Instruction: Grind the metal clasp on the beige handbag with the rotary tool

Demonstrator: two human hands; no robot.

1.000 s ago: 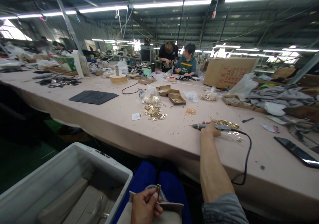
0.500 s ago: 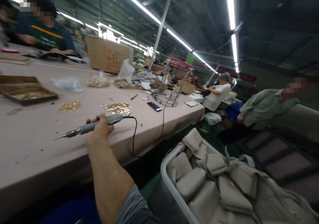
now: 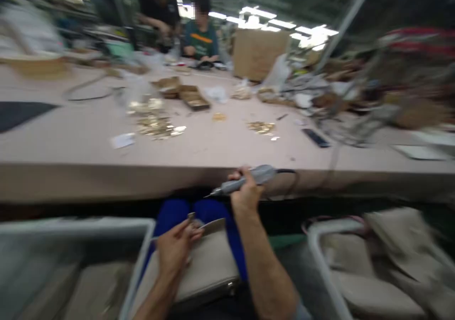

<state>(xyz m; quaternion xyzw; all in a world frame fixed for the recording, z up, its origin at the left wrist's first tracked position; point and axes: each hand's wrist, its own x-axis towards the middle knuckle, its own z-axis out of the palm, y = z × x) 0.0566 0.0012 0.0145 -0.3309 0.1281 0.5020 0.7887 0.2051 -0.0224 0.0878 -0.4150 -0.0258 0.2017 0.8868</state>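
My right hand [image 3: 247,192] is closed around a grey corded electric screwdriver [image 3: 263,173], above my lap at the table's front edge. Its thin bit points left, toward my left hand. A beige handbag [image 3: 208,263] lies across my knees, over blue cloth [image 3: 174,213]. My left hand [image 3: 176,249] is closed at the bag's upper edge, pinching part of it, where a small brownish, shiny piece [image 3: 191,216] sticks up between the fingertips. Blur hides what exactly that piece is. The bit and the bag are apart.
Gold metal fittings lie in piles on the table: a large pile [image 3: 156,125], a small one [image 3: 219,116] and another [image 3: 262,127]. A phone [image 3: 315,138] sits right of them. Bins of beige bags flank me, a left bin [image 3: 151,230] and a right bin [image 3: 314,237]. Co-workers [image 3: 201,35] are across the table.
My view has swung left from the right-hand bin to my lap. The screwdriver, still in my right hand, now hangs over my lap. My left hand and the handbag have come into view.
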